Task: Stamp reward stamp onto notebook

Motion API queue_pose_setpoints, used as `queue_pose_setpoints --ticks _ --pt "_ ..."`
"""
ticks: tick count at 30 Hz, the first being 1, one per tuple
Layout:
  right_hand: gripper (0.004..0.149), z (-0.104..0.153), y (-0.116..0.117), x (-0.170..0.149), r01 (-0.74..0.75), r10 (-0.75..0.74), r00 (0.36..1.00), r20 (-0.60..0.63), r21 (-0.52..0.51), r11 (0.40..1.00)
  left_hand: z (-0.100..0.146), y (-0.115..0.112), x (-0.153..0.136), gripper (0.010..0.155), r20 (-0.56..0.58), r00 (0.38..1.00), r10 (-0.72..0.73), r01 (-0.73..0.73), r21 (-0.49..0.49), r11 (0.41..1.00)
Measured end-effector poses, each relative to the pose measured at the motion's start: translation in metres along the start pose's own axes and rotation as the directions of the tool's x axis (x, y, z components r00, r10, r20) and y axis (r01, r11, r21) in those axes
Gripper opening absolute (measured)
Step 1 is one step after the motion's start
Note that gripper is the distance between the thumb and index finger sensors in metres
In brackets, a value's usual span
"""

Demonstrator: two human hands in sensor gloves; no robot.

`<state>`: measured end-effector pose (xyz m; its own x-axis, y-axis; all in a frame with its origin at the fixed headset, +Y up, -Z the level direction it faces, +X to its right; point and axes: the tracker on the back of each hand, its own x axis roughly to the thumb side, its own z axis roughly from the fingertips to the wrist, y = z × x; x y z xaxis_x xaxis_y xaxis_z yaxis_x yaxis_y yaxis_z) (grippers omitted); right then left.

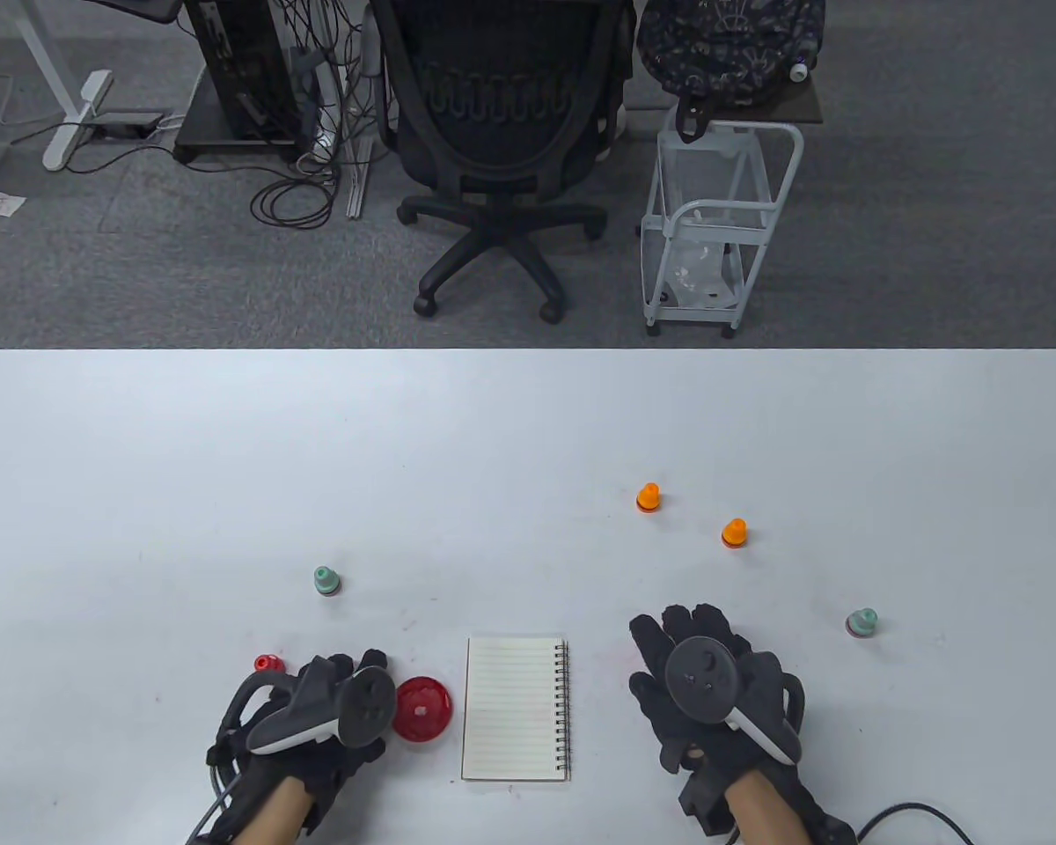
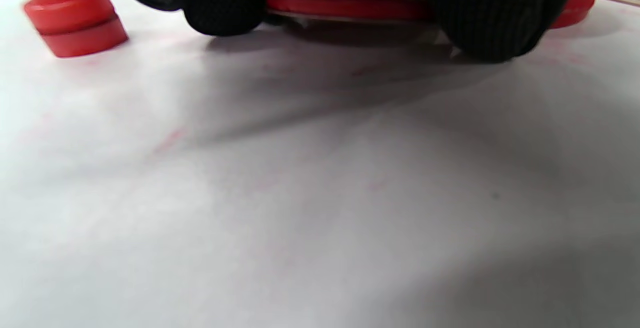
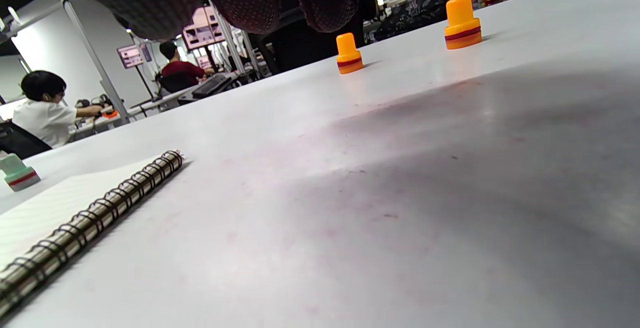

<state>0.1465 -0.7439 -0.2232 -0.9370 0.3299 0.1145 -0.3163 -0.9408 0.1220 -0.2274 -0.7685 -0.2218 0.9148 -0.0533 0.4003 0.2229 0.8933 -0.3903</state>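
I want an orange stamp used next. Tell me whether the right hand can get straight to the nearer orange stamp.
Probably yes. The right hand rests flat on the table, holding nothing, and the nearer orange stamp stands upright just beyond its fingers with only bare tabletop between them. The notebook lies off to its left, out of the way.

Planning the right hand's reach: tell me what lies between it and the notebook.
Only bare table: in the table view, nothing sits between the right hand and the notebook. The right wrist view shows the same.

The worktop (image 3: 450, 178) is smooth, faintly glossy white. The notebook (image 1: 510, 709) has matt lined paper and a shiny metal spiral (image 3: 90, 218). The orange stamps (image 3: 462, 23) look like glossy plastic.
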Motion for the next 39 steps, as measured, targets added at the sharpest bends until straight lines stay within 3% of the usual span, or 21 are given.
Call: queue_pose_setpoints --ticks 5,9,15,19,25,29,34,39 --pt "0.063 0.0 0.0 0.0 -0.009 0.009 1.0 0.003 0.002 1.0 0.002 0.003 0.001 0.089 0.013 1.0 -0.006 0.005 0.015 1.0" --pt "0.063 0.0 0.0 0.0 0.002 -0.002 1.0 0.001 -0.001 1.0 0.013 0.019 0.0 0.088 0.023 1.0 -0.011 0.007 0.16 0.987" --pt "0.063 -0.001 0.0 -0.001 0.011 -0.011 1.0 -0.001 -0.003 1.0 0.044 0.053 -0.029 0.083 0.026 0.996 0.084 -0.086 0.499 0.862" --pt "0.062 -0.001 0.0 -0.001 0.008 -0.008 1.0 -0.001 0.0 1.0 0.055 0.058 -0.061 0.083 0.026 0.982 0.188 -0.167 0.595 0.786" --pt "0.062 -0.001 0.0 -0.002 0.01 -0.01 1.0 -0.014 0.004 1.0 0.045 0.027 -0.101 0.083 -0.049 0.952 0.302 -0.227 0.548 0.805" --pt "0.061 -0.001 0.001 -0.001 0.007 -0.007 1.0 -0.011 0.014 1.0 0.035 0.004 -0.11 0.084 -0.1 0.936 0.339 -0.261 0.45 0.854" --pt "0.062 -0.003 0.003 -0.001 0.004 -0.003 1.0 -0.01 0.03 1.0 0.028 -0.005 -0.111 0.086 -0.176 0.938 0.298 -0.223 0.349 0.91" --pt "0.061 -0.003 0.003 -0.001 0.008 -0.007 1.0 -0.012 0.033 0.999 0.026 -0.008 -0.112 0.079 -0.191 0.929 0.317 -0.245 0.326 0.913"
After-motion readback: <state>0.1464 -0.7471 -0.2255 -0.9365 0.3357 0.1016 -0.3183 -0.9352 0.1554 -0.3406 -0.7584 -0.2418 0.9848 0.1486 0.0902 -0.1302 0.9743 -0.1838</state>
